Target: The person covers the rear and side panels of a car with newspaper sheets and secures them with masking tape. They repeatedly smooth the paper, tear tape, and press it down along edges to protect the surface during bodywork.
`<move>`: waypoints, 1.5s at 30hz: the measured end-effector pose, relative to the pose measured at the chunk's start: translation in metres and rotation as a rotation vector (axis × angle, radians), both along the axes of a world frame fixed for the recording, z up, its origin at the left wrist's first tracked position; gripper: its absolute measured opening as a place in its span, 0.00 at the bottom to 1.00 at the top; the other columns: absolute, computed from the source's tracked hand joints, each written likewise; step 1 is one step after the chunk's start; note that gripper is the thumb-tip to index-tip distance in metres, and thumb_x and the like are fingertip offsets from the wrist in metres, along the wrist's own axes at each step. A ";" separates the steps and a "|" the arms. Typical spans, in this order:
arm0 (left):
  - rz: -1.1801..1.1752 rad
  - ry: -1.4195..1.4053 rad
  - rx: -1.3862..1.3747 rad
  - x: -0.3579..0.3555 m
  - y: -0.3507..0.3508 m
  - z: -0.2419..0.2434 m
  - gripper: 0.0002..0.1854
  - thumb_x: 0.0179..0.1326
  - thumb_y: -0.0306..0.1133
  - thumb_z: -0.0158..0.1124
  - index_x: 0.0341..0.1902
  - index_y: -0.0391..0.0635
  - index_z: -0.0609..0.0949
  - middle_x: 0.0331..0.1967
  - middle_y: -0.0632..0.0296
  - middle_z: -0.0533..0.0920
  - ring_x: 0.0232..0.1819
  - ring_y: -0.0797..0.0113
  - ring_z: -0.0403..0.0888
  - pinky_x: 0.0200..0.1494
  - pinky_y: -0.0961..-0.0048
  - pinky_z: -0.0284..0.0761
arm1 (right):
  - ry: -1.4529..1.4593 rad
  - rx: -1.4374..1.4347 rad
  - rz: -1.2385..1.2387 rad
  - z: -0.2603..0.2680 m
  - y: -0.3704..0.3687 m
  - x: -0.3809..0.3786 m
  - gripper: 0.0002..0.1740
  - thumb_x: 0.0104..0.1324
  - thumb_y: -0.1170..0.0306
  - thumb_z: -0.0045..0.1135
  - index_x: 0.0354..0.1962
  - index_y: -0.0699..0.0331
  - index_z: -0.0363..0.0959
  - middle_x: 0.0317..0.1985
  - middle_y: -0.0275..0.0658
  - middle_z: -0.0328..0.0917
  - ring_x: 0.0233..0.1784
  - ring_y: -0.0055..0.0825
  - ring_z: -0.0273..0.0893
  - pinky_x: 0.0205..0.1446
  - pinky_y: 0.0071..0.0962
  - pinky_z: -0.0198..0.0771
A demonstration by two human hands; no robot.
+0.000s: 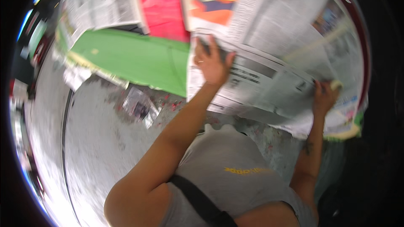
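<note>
My left hand [212,61] lies with spread fingers on a newspaper sheet [249,85], near the sheet's left edge; a ring shows on one finger. Farther right, my right hand [326,96] is at the same newspaper, with bent fingers around a pale yellowish round thing, perhaps a roll of tape [336,85]. Left of the sheet, a green surface [132,58] shows. Above it are a glossy red panel [164,9] and another newspaper sheet [107,3]. An orange printed page [214,0] lies beyond my left hand. The view is blurred.
A dark red curved edge [364,47] borders the papers at the right. Below the green surface, a crumpled clear plastic wrapper [142,107] lies on the grey floor [104,132], with small red scraps around it. Torn white paper [77,75] hangs at the left.
</note>
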State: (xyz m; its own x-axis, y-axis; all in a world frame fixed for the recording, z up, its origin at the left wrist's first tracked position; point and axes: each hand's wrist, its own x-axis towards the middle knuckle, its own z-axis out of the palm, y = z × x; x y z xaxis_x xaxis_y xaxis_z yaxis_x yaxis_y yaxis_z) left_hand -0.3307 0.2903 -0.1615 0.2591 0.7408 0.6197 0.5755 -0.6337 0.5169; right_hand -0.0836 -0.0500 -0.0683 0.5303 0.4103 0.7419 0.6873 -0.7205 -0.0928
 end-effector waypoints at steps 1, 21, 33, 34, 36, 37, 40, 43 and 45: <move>-0.016 -0.030 0.008 0.001 0.001 -0.003 0.59 0.68 0.67 0.69 0.92 0.51 0.54 0.87 0.25 0.49 0.84 0.25 0.54 0.78 0.28 0.50 | -0.011 0.024 -0.021 -0.002 0.000 0.001 0.17 0.66 0.53 0.79 0.37 0.57 0.89 0.54 0.48 0.84 0.62 0.57 0.75 0.66 0.52 0.72; 0.054 0.063 0.113 -0.001 0.011 -0.007 0.71 0.62 0.77 0.70 0.92 0.45 0.46 0.86 0.24 0.41 0.85 0.22 0.43 0.78 0.21 0.41 | 0.390 0.213 -0.304 -0.134 -0.037 -0.050 0.54 0.71 0.46 0.73 0.86 0.53 0.55 0.80 0.70 0.59 0.78 0.67 0.64 0.80 0.53 0.62; -0.044 0.126 0.103 -0.028 0.005 -0.038 0.64 0.71 0.75 0.59 0.92 0.44 0.44 0.88 0.26 0.38 0.89 0.27 0.38 0.78 0.22 0.40 | 0.639 0.308 -0.263 -0.219 -0.022 -0.127 0.58 0.73 0.46 0.69 0.88 0.57 0.46 0.79 0.80 0.53 0.79 0.75 0.59 0.82 0.59 0.55; -0.065 0.112 0.121 -0.030 0.004 -0.041 0.61 0.74 0.74 0.55 0.91 0.42 0.45 0.88 0.26 0.38 0.89 0.28 0.35 0.77 0.20 0.37 | 0.659 0.323 -0.247 -0.219 -0.018 -0.130 0.58 0.73 0.47 0.70 0.87 0.59 0.46 0.78 0.81 0.53 0.80 0.75 0.58 0.83 0.59 0.53; -0.069 0.133 0.106 -0.032 0.001 -0.047 0.60 0.75 0.74 0.54 0.91 0.42 0.45 0.88 0.26 0.38 0.89 0.28 0.34 0.77 0.20 0.36 | 0.635 0.329 -0.223 -0.211 -0.012 -0.130 0.58 0.73 0.48 0.70 0.87 0.62 0.46 0.78 0.81 0.53 0.81 0.75 0.57 0.84 0.60 0.51; -0.062 0.137 0.115 -0.034 0.000 -0.049 0.60 0.75 0.74 0.54 0.91 0.41 0.46 0.88 0.27 0.38 0.90 0.29 0.34 0.78 0.20 0.36 | 0.592 0.323 -0.214 -0.205 -0.008 -0.130 0.58 0.73 0.48 0.70 0.87 0.62 0.46 0.78 0.81 0.53 0.81 0.75 0.56 0.84 0.60 0.51; -0.061 0.141 0.084 -0.036 -0.003 -0.051 0.58 0.77 0.72 0.54 0.91 0.41 0.47 0.88 0.27 0.38 0.89 0.28 0.33 0.78 0.20 0.35 | 0.552 0.320 -0.177 -0.186 0.006 -0.128 0.58 0.73 0.48 0.70 0.87 0.62 0.47 0.79 0.80 0.52 0.82 0.73 0.55 0.85 0.59 0.50; -0.052 0.116 0.069 -0.035 -0.004 -0.050 0.57 0.75 0.68 0.59 0.91 0.44 0.48 0.89 0.29 0.40 0.90 0.28 0.36 0.79 0.21 0.35 | 0.555 0.340 -0.192 -0.171 0.018 -0.122 0.58 0.73 0.48 0.71 0.87 0.61 0.47 0.81 0.76 0.52 0.83 0.73 0.54 0.86 0.59 0.49; -0.036 0.080 0.051 -0.033 -0.005 -0.048 0.58 0.74 0.65 0.64 0.92 0.45 0.48 0.89 0.31 0.42 0.90 0.30 0.37 0.80 0.21 0.36 | 0.530 0.358 -0.184 -0.164 0.026 -0.116 0.57 0.73 0.46 0.70 0.87 0.59 0.48 0.82 0.74 0.50 0.85 0.72 0.51 0.86 0.60 0.49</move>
State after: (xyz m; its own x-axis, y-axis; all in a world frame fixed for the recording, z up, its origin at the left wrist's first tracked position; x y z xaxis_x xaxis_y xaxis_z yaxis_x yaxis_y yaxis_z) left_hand -0.3637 0.2852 -0.2098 0.3354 0.6980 0.6326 0.5902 -0.6791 0.4364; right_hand -0.1997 -0.0245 -0.2321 0.8987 0.0546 0.4352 0.3514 -0.6834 -0.6399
